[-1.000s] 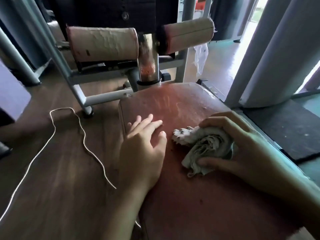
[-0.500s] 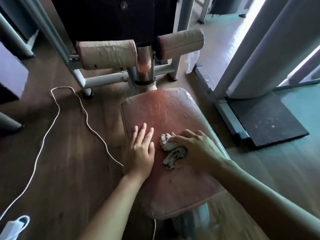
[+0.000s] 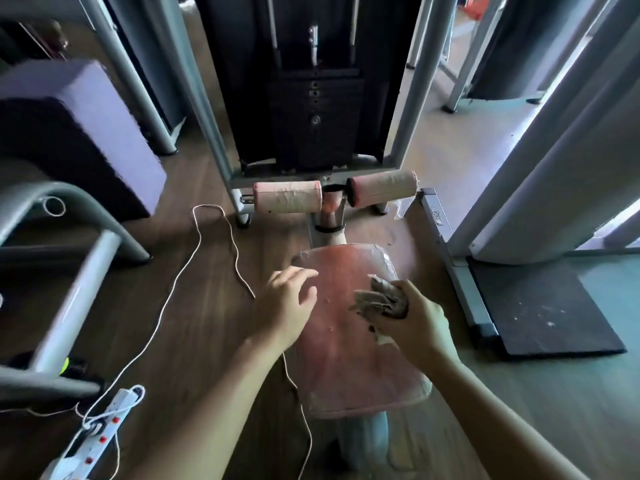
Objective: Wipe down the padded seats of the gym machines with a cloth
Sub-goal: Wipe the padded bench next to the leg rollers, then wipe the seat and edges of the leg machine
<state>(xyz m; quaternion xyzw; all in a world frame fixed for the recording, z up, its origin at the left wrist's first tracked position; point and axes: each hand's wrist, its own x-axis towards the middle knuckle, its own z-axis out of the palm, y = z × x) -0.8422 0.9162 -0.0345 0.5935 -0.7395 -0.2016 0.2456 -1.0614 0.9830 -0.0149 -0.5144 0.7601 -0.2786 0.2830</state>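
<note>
Right hand (image 3: 412, 320) grips bunched cloth (image 3: 379, 297) over red seat (image 3: 346, 362); left hand (image 3: 284, 306) fingers loosely apart

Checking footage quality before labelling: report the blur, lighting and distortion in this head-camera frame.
Head view: motion blur smears the grey frame tube and power strip at left; the cloth in the right hand reads fairly clear; daylight from the right washes the floor while the weight stack is dark; the wide lens bows the edge posts.

Bare hands, bare forearms

The left hand (image 3: 284, 306) and right hand (image 3: 415, 327) are bare, and both forearms run bare from wrist to the frame's lower edge.
</note>
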